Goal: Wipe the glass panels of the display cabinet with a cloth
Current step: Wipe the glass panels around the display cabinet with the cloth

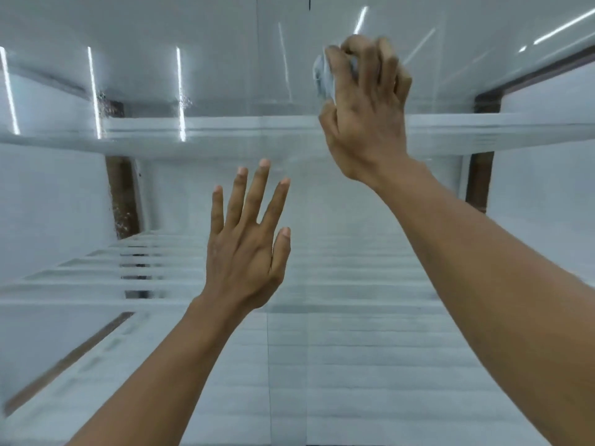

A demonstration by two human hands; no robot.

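Wiping in progress high on the glass panel, with the cloth under the right hand.

We find the right hand with its fingers curled, gripping a bunched pale cloth against the glass toward the panel's upper edge, above the line of the white shelf seen behind it. The cloth shows to the left of the fingertips, between that hand and the vertical seam dividing the panels. The left hand sits lower and nearer the seam, fingers straight and spread, holding nothing; we cannot tell whether its palm touches the glass. We judge that most of the panel lies below the cloth, so the coming stroke turns on drawing it downward, and only the right hand is placed for that.
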